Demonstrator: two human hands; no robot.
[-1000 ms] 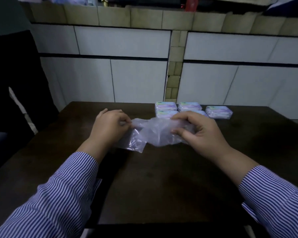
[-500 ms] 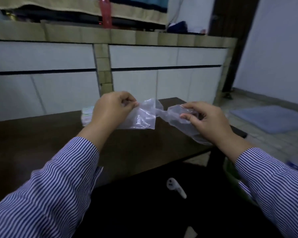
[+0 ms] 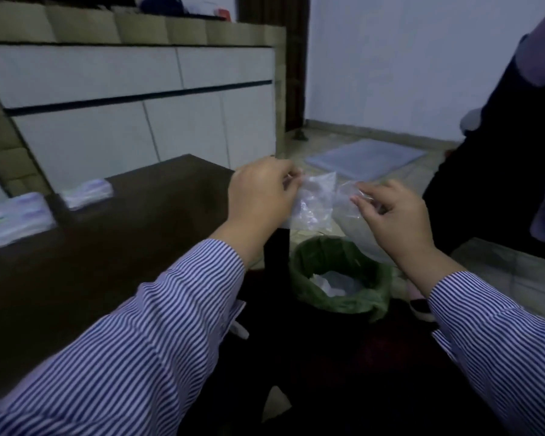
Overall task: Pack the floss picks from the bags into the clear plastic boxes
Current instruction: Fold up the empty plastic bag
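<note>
Pinching a crumpled clear bag (image 3: 317,202) from both sides, the left hand (image 3: 261,196) and right hand (image 3: 394,218) hold it in the air past the desk (image 3: 123,234) edge. The left fingers (image 3: 288,177) are curled together on the bag's left part; the right fingers (image 3: 364,204) are curled on its right part, thumb and forefinger clamped on the film. Whether any picks are inside the bag cannot be told. Straight below the fingers stands a bin (image 3: 340,275) lined with green film, with pale scraps in it. Far left of the left fingers, on the desk, lie blurred boxes (image 3: 16,218) and, nearer, another box (image 3: 87,194). Both arms wear striped sleeves (image 3: 158,335). Beyond the right fingers a pale mat (image 3: 365,158) lies on the floor.
</note>
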